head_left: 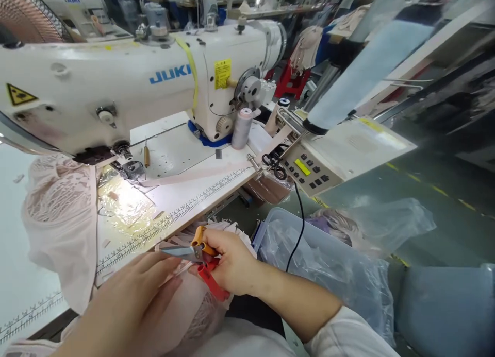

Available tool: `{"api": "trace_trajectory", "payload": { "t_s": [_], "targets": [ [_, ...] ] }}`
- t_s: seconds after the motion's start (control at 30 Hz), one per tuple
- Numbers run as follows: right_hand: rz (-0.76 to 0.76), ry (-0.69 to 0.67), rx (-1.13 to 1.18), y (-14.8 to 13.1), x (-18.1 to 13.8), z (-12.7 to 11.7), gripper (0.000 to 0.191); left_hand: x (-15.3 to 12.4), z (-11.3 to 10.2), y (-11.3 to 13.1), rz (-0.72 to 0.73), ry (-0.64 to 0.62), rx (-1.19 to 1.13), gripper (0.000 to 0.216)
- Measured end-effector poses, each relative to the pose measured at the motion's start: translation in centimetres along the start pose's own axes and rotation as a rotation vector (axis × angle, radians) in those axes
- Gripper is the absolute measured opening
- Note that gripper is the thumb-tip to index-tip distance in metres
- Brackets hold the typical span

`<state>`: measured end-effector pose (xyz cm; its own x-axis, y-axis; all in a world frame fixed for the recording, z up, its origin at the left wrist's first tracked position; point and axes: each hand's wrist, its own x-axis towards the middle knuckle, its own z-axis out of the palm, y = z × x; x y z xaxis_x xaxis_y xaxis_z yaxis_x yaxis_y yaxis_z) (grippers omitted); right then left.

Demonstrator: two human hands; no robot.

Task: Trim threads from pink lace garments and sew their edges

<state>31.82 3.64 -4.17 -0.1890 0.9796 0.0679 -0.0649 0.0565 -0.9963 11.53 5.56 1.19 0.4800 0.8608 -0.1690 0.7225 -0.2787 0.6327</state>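
In the head view my right hand (237, 264) is closed round a pair of scissors (185, 252) with orange and red handles. The blades point left, over the fingers of my left hand (135, 290). Those fingers pinch the edge of a pale pink lace garment (193, 308), which hangs over my lap. Part of the garment is hidden behind my left hand and forearm. Another pale pink lace piece (62, 218) lies at the left on the sewing table (185, 200), beside the needle area of the machine.
A white JUKI sewing machine (162, 79) fills the back of the table. A thread cone (242, 128) and a control box (309, 166) with a black cable stand to its right. Below the table edge is a plastic bin (286, 218) lined with clear plastic. A grey-blue container (444, 305) stands at lower right.
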Motion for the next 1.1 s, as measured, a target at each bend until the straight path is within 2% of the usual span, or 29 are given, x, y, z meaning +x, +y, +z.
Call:
{"api": "trace_trajectory", "payload": {
  "t_s": [0.07, 0.1, 0.3, 0.4, 0.53, 0.67, 0.8, 0.93, 1.0, 1.1],
  "targets": [
    [0.015, -0.007, 0.058, -0.3, 0.0, 0.1, 0.032, 0.9, 0.3, 0.7, 0.025, -0.141, 0.019, 0.025],
    [0.034, -0.004, 0.082, -0.5, 0.1, 0.1, 0.035, 1.1, 0.4, 0.9, 0.022, -0.172, 0.015, 0.029],
    [0.163, 0.014, 0.201, -0.5, 0.5, 0.2, 0.048, 0.9, 0.1, 0.4, -0.054, -0.089, -0.011, 0.038],
    [0.132, 0.028, 0.217, -0.5, 0.6, 0.5, 0.043, 0.4, 0.4, -0.5, -0.079, -0.097, -0.058, 0.036],
    [0.079, 0.024, 0.188, -0.6, 0.6, 1.1, 0.031, 0.1, 0.9, -0.6, -0.175, -0.061, -0.265, 0.034],
    [0.048, -0.010, 0.110, -0.7, 0.7, 0.8, 0.030, 0.6, 1.0, 0.7, -0.102, 0.036, -0.331, 0.024],
    [-0.005, -0.175, -0.149, -0.7, 1.8, -2.0, 0.043, 0.5, 1.0, 1.0, -0.058, 0.154, -0.436, 0.020],
    [-0.070, -0.473, -0.537, -0.3, 3.7, -4.9, 0.037, -0.3, 1.1, 0.0, -0.112, 0.182, -0.603, 0.018],
    [-0.113, -0.603, -0.706, -0.3, 4.3, -5.1, 0.031, -0.5, 1.0, -0.5, -0.120, 0.208, -0.639, 0.019],
    [-0.166, -0.712, -0.815, -0.5, 4.3, -4.2, 0.029, -0.8, 0.6, -0.9, -0.119, 0.226, -0.629, 0.016]
  ]
}}
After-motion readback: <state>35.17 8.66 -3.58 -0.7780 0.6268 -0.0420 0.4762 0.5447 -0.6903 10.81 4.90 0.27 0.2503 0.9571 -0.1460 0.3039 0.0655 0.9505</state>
